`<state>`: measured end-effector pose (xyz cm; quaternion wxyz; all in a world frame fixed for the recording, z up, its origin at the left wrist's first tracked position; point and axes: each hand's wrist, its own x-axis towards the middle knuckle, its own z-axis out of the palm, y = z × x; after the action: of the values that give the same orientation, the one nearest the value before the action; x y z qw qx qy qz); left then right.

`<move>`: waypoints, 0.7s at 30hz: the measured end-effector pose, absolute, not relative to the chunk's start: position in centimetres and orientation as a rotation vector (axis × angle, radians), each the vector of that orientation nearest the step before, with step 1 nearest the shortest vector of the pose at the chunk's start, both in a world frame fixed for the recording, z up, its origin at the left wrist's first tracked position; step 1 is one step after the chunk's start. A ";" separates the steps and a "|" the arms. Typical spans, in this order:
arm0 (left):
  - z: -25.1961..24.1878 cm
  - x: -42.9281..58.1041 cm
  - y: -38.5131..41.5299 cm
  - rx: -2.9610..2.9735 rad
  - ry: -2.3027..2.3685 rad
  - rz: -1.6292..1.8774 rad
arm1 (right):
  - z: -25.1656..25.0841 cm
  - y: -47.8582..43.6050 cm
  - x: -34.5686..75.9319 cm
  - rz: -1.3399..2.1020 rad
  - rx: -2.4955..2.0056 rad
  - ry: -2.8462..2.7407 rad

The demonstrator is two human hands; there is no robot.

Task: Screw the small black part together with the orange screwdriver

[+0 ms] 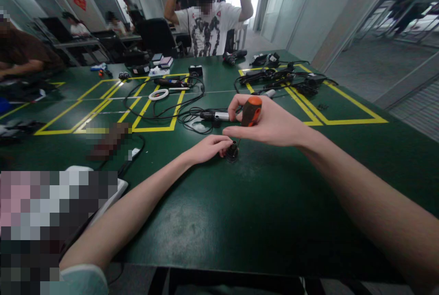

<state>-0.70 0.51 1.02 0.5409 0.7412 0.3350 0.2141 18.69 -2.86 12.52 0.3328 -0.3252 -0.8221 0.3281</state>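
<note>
In the head view my right hand [270, 121] is closed round a screwdriver [253, 111] with an orange and black handle. Its thin shaft points down at a small dark round part [232, 155] on the green table. Whether the tip touches that part I cannot make out. My left hand [213, 146] grips the same part from its left side, fingers bent and partly hidden. Just beyond my hands lies a silver and black cylindrical tool [219, 115] with a black cable.
The green table [192, 222] carries yellow tape rectangles. Coiled black cables and a white ring [158, 94] lie at the back left, more cables [281, 75] at the back right. A power drill [233, 56] rests near the far edge. Behind it a person [209, 20] raises both arms.
</note>
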 end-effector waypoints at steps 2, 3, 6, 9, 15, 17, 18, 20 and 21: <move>1.1 -0.7 0.5 1.763 0.786 0.497 | 12.4 -2.8 18.6 0.809 -0.855 -2.132; 1.2 -0.7 0.5 1.763 0.783 0.495 | 12.4 -2.7 18.7 0.796 -0.860 -2.136; 1.2 -0.7 0.5 1.762 0.777 0.498 | 12.2 -2.6 18.7 0.841 -0.846 -2.151; 1.1 -0.7 0.5 1.762 0.775 0.501 | 12.1 -2.7 18.7 0.868 -0.831 -2.124; 1.3 -0.8 0.5 1.754 0.779 0.494 | 12.2 -2.7 18.7 0.742 -0.872 -2.146; 1.3 -0.8 0.4 1.752 0.782 0.496 | 12.2 -2.7 18.6 0.734 -0.859 -2.155; 1.3 -0.8 0.4 1.752 0.783 0.497 | 12.2 -2.7 18.6 0.723 -0.863 -2.157; 1.4 -0.7 0.4 1.754 0.784 0.498 | 12.1 -2.6 18.6 0.696 -0.886 -2.155; 1.4 -0.7 0.4 1.755 0.785 0.497 | 12.1 -2.6 18.6 0.684 -0.897 -2.155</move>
<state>-0.73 0.36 1.38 0.5462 0.7402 0.3312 0.2098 18.58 -2.61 12.13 0.3472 -0.3457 -0.8308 0.2639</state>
